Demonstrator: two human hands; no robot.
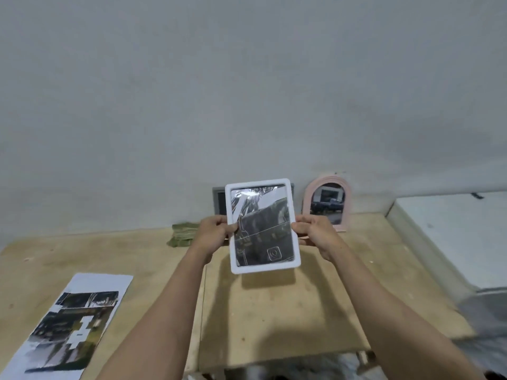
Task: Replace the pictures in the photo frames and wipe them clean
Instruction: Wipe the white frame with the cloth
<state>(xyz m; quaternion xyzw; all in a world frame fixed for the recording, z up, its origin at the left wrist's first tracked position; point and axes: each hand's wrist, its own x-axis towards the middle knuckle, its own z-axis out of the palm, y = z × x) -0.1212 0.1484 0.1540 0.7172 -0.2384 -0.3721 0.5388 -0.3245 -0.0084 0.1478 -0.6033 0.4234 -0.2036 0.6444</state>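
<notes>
I hold a white rectangular photo frame (262,225) upright above the wooden table, its glass showing a dark picture. My left hand (212,233) grips its left edge, thumb on the front. Its right edge is gripped by my right hand (312,231). Behind it a grey frame (219,199) leans on the wall, mostly hidden. A pink arched frame (327,202) with a picture stands against the wall to the right. A folded green cloth (183,233) lies on the table behind my left hand. A long printed sheet of pictures (70,325) lies at the near left.
The wooden table (274,311) has a seam down its middle and ends at a near edge below my arms. A white raised surface (452,231) adjoins it on the right. A plain grey wall (247,91) rises behind.
</notes>
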